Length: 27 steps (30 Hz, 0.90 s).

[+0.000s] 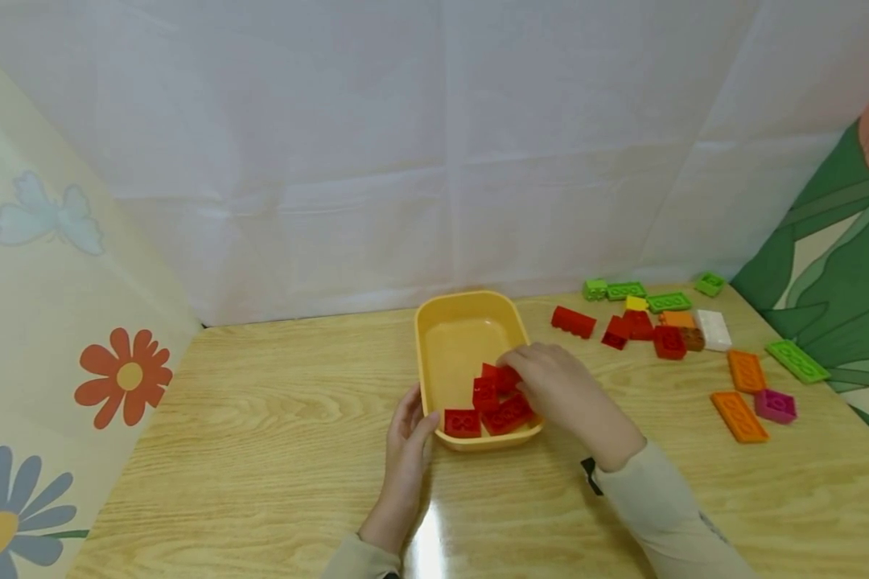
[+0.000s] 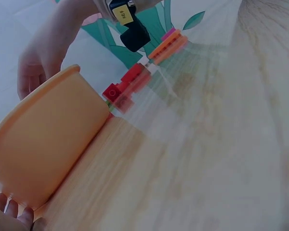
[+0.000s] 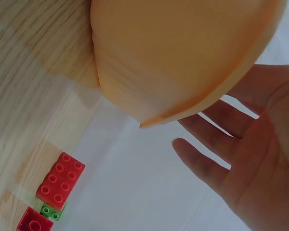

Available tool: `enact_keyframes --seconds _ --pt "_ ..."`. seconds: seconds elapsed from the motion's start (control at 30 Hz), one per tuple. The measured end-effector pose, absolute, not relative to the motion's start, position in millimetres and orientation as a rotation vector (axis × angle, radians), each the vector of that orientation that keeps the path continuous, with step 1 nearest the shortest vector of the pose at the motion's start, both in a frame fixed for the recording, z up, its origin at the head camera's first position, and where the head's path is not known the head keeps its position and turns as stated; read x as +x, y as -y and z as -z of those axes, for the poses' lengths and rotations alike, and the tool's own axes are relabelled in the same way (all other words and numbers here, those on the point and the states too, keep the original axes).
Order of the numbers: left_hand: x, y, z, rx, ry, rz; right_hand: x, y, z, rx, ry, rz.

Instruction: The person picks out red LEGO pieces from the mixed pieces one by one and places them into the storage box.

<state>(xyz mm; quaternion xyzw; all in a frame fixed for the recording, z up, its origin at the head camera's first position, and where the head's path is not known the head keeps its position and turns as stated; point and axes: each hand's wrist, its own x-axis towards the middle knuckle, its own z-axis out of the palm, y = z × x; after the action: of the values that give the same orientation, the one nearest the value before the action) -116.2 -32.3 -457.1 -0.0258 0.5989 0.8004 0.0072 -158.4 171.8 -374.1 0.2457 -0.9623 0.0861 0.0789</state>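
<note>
A yellow plastic bin (image 1: 445, 334) stands on the table with several red toy bricks (image 1: 463, 423) gathered at its near end. My left hand (image 1: 408, 438) holds the bin at its near left side, thumb at the rim and fingers along the outer wall. Over the right rim reaches my right hand (image 1: 553, 382), its fingertips down at a red brick (image 1: 505, 378) inside. In the right wrist view the bin's wall (image 3: 178, 53) hides those fingertips, and I cannot tell whether they pinch the brick. The little finger (image 3: 200, 161) stays outside, fairly straight.
Right of the bin lie a red ridged brick (image 1: 574, 322), more red bricks (image 1: 669, 342), green pieces (image 1: 669, 301), orange plates (image 1: 739, 416), a magenta brick (image 1: 776, 406) and a white piece (image 1: 713, 330). A white sheet (image 1: 319, 161) hangs behind the wooden table (image 1: 275, 450); patterned panels flank it.
</note>
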Motion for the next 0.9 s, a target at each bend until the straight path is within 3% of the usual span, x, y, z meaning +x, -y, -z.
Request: enact_keyframes --seconds 0.9 --pt "-118.1 31.7 455.8 -0.068 -1.859 -2.52 -155.7 -175.1 365.5 0.754 2.841 -0.261"
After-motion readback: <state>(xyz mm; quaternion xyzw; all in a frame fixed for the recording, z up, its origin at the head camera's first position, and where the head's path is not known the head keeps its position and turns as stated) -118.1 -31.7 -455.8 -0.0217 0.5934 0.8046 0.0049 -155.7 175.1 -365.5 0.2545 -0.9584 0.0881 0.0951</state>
